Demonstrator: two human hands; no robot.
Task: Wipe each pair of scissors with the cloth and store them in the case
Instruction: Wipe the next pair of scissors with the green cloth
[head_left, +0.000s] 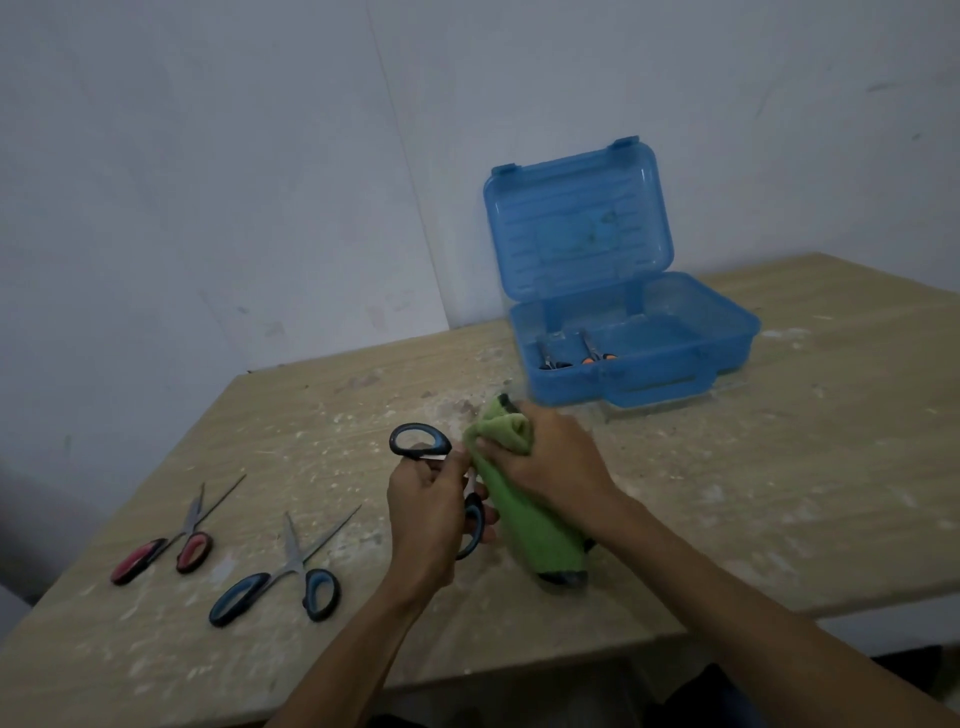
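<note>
Scissors (435, 464) clamped by handles in left hand (423, 512); right hand (545, 457) fisted around green cloth (524, 499), wrapping blades.

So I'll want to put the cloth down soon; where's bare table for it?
Free: the table right of the right hand, below the blue case, and the near edge below the blue-handled scissors. Crowded: the left, where those and the red-handled scissors lie, and the middle, where the left hand holds scissors in the green cloth.

Two pairs of scissors (166, 540) (283, 577) lie left of the hands (426, 514) on the table (779, 467), the open case (631, 358) behind.
</note>
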